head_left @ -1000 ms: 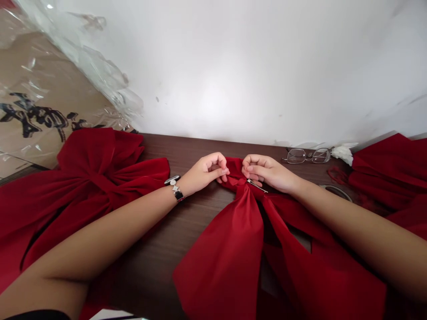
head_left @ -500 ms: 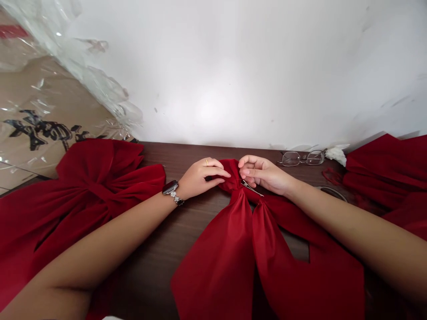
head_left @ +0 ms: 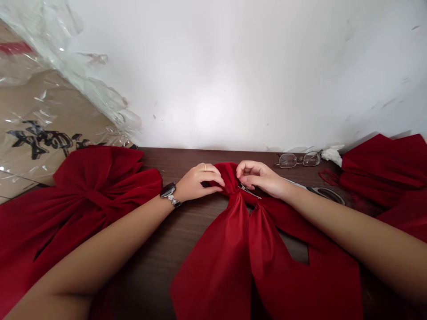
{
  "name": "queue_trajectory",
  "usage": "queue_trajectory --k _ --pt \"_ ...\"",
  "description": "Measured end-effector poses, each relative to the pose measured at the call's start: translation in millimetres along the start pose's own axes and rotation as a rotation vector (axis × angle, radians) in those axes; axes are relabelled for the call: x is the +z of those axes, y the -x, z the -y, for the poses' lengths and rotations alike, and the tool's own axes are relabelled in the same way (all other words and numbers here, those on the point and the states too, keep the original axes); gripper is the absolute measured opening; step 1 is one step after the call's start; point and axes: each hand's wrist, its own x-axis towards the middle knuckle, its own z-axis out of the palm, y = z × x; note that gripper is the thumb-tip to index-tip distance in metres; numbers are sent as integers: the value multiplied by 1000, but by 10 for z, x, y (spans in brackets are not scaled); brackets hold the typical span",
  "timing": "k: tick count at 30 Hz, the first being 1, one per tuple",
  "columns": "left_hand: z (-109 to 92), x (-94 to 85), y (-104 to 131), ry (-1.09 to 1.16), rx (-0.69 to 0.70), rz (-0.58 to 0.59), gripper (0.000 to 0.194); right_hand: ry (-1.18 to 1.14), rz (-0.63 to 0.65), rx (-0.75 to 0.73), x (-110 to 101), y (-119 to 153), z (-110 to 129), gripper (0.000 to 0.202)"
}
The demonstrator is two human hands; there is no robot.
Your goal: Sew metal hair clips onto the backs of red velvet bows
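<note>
Centre of frame: two bare hands at work over a red bow (head_left: 230, 242), which lies on a dark wood-grain table (head_left: 156, 262). Its folded top sits between the hands; two long tails spread toward the bottom edge, right of centre. Left hand (head_left: 200, 180) comes in from lower left, fingers extended and gently bent, thumb below them, tips at the left edge of the folded top; cannot tell whether cloth is pinched. Gold ring (head_left: 205, 168) on one finger; dark watch (head_left: 167, 190) and bracelet (head_left: 174, 198) at the wrist. Right hand (head_left: 262, 178) comes in from the right, fingers curled, thumb close to the index finger, just beside the gathers; cannot tell whether anything fine is held. Slim metal clip (head_left: 250, 192) slants just below its fingertips, against the bow. Left of frame: a second red bow (head_left: 100, 191), fanned out, near a plastic-wrapped cardboard box (head_left: 66, 106) with black brushed characters. Right of centre, near the pale wall (head_left: 213, 66): eyeglasses (head_left: 287, 161), crumpled white tissue (head_left: 332, 154). Scissors (head_left: 315, 190) partly hidden behind the right forearm. Far right: more red cloth (head_left: 383, 171), heaped.
</note>
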Motion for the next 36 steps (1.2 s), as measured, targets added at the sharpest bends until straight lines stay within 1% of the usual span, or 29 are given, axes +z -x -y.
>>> queue_trajectory --k 6,9,11,14,16,21,24,28,31,36 --pt "-55 36 -24 68 -2 -16 9 202 -17 -86 50 -27 112 10" --pt "-64 51 -28 72 1 -15 8 294 -22 -97 88 -34 204 5" --pt "-67 59 -32 75 -2 -14 9 359 -21 -98 121 -27 271 5" --pt "-63 74 -39 83 -7 -6 12 563 12 -129 172 -9 351 11" --pt "-57 88 -41 81 -1 -4 15 724 63 -164 197 1 379 13" --pt "-45 116 -40 50 1 29 19 965 172 -251 214 12 382 13" --pt "-54 113 -49 75 -8 50 19 1061 193 -271 215 24 380 13" --pt "-67 93 -71 165 -58 108 17 1121 194 -314 220 46 387 11" --pt "-59 90 -76 211 -74 116 15 1185 196 -352 216 57 379 13" --pt "-36 109 -68 280 -111 115 10 1462 246 -547 231 54 350 23"
